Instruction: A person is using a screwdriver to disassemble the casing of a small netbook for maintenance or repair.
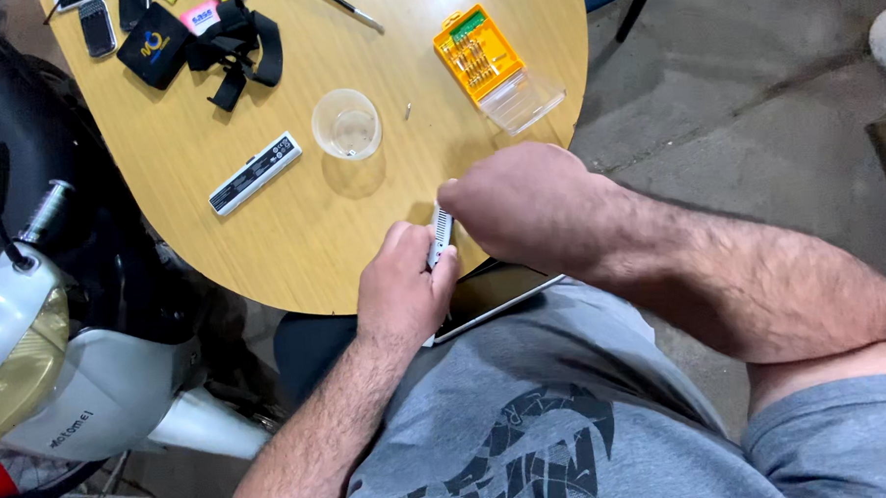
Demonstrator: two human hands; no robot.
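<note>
Down at the near edge of the round wooden table (295, 234), the left hand (400, 295) has its grip clamped on a flat silver device (441, 231) stood on its edge, the slotted side facing up. The right hand (525, 212) hovers over the top of that device with fingers curled into a loose fist; whether its grip is pinching anything I cannot tell. Farther in, near the middle of the table, stand a clear plastic cup (346, 125) and a white battery pack (255, 173) lying flat. Toward the far right edge rests an orange screwdriver-bit case (475, 51), lid open. Black straps (238, 45) lie near the far edge.
</note>
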